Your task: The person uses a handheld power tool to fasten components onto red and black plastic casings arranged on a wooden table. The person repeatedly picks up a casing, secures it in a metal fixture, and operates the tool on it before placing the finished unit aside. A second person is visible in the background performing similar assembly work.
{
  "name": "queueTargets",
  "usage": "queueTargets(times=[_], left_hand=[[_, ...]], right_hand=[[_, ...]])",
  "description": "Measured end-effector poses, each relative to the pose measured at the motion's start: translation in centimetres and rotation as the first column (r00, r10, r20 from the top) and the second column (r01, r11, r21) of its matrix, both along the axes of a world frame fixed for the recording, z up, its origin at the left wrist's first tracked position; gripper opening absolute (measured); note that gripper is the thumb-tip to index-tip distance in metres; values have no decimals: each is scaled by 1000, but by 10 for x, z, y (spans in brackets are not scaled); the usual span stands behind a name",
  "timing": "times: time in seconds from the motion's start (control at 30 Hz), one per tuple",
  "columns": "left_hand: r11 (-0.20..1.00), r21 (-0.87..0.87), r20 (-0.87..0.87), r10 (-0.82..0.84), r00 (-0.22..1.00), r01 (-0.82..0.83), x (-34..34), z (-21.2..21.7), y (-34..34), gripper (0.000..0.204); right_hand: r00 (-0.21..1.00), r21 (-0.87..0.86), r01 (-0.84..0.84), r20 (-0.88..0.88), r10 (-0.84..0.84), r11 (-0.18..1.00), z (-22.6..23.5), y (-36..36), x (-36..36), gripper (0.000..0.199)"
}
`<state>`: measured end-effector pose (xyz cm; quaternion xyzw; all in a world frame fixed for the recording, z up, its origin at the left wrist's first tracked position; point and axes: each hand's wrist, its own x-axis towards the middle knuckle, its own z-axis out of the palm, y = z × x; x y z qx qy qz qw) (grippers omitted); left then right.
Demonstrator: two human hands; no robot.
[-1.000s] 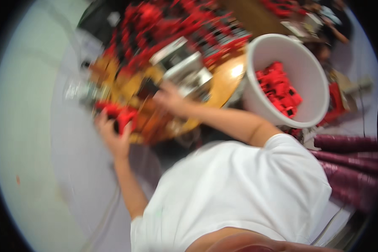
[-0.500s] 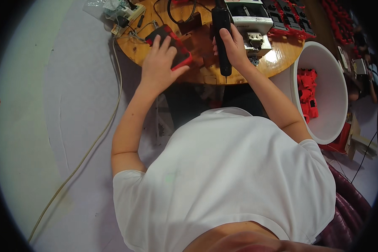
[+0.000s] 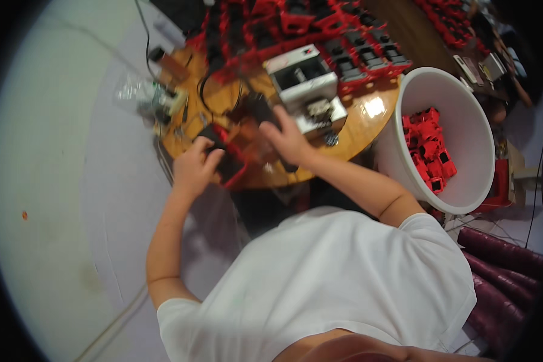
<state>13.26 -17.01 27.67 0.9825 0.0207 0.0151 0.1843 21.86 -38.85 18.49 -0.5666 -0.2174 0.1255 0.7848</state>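
Observation:
My left hand is at the left side of the round wooden table, its fingers bent over the near edge of a flat red-and-black plastic housing. My right hand is closed around a black electric screwdriver, tilted with its lower end toward me. The picture is blurred, so the screwdriver's tip cannot be made out. Beyond the right hand stands a white and black box-shaped screw feeder with a metal front part. Between the hands lies a brown block-like fixture, partly hidden.
Rows of red-and-black housings fill the table's back. On the right, a large white tub holds several red parts. Wires and a clear plastic bag lie at the left edge. Maroon cushions are at lower right.
The view has shifted, showing more of the table's back. My left hand has drawn its fingers in around the housing's edge. The screwdriver has gone from nearly upright to tilted, still in my right hand.

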Motion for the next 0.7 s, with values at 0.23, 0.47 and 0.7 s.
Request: queueTargets(times=[0.23, 0.47, 0.7], left_hand=[[790, 351, 332, -607, 722, 502, 199, 73, -59, 55], [734, -92, -649, -557, 519, 673, 349, 91, -176, 49], [776, 555, 172, -460, 871, 300, 381, -10, -216, 65]], right_hand=[[997, 31, 67, -31, -66, 997, 6, -6, 5, 38], [962, -16, 193, 197, -187, 981, -5, -10, 1, 46], [994, -91, 9, 107, 0, 996, 2, -16, 2, 46]])
